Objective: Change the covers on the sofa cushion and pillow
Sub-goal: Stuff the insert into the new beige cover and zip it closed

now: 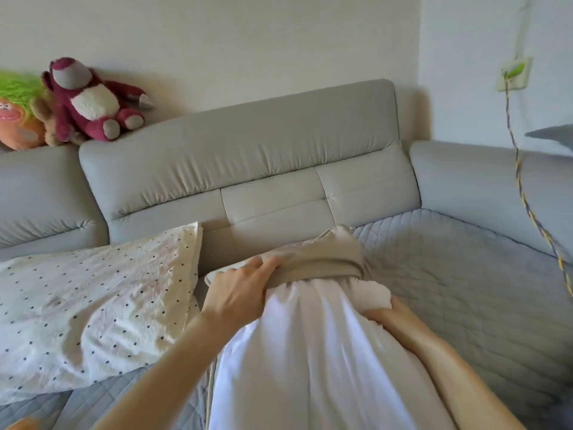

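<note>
A white cushion insert [313,352] lies lengthwise on the sofa seat in front of me. A beige cover [325,259] is bunched around its far end. My left hand [238,293] grips the rolled edge of the beige cover on the left side. My right hand [384,315] is at the insert's right side, mostly hidden behind the white fabric, so its fingers do not show. A pillow [93,302] in a white case with dark dots lies to the left on the seat.
The grey sofa backrest [248,162] stands behind the cushion, with plush toys [90,100] on top at the left. A quilted blue-grey seat pad [465,274] stretches to the right. A braided cable [527,206] hangs from a wall socket at right.
</note>
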Action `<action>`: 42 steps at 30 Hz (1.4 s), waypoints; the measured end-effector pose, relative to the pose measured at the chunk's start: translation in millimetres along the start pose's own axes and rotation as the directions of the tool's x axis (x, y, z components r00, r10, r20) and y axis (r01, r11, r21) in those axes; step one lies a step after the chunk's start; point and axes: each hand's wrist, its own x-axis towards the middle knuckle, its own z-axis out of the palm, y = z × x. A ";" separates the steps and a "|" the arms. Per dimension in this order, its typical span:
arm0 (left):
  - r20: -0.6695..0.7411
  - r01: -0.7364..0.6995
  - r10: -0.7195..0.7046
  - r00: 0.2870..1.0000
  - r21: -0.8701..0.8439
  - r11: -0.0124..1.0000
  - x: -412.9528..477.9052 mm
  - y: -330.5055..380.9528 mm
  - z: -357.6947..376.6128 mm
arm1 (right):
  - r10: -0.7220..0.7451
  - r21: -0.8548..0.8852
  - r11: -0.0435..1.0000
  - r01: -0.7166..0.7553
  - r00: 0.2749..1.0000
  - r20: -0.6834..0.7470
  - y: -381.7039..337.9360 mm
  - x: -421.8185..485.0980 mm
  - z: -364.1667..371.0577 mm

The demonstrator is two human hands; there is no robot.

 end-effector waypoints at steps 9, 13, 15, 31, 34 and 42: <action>0.355 -0.289 0.175 0.919 0.299 0.909 108.5 86.9 5.8 | -0.322 0.172 0.933 0.315 0.946 0.015 1.2 -6.7 45.2; 0.425 -0.395 0.218 0.878 0.392 0.831 122.6 96.5 0.5 | -0.428 -0.213 0.883 0.419 0.904 0.001 6.6 -5.0 58.3; 0.413 -0.446 0.267 0.871 0.434 0.783 124.9 108.1 -7.4 | -0.555 -0.440 0.749 0.495 0.832 -0.009 4.0 -14.6 74.0; 0.074 0.356 -0.349 0.934 -0.147 0.923 -59.8 -36.4 51.2 | -0.456 -0.758 0.632 0.164 0.869 -0.192 16.2 57.8 57.5; 0.191 0.576 -0.548 0.815 -0.374 0.727 -96.3 -27.6 73.7 | -0.405 -0.702 0.701 0.125 0.880 -0.248 11.0 54.6 58.7; 0.281 0.756 -0.780 0.560 -0.559 0.341 -105.4 14.4 91.5 | -0.120 -0.314 0.940 0.136 0.990 0.072 -8.9 40.2 21.8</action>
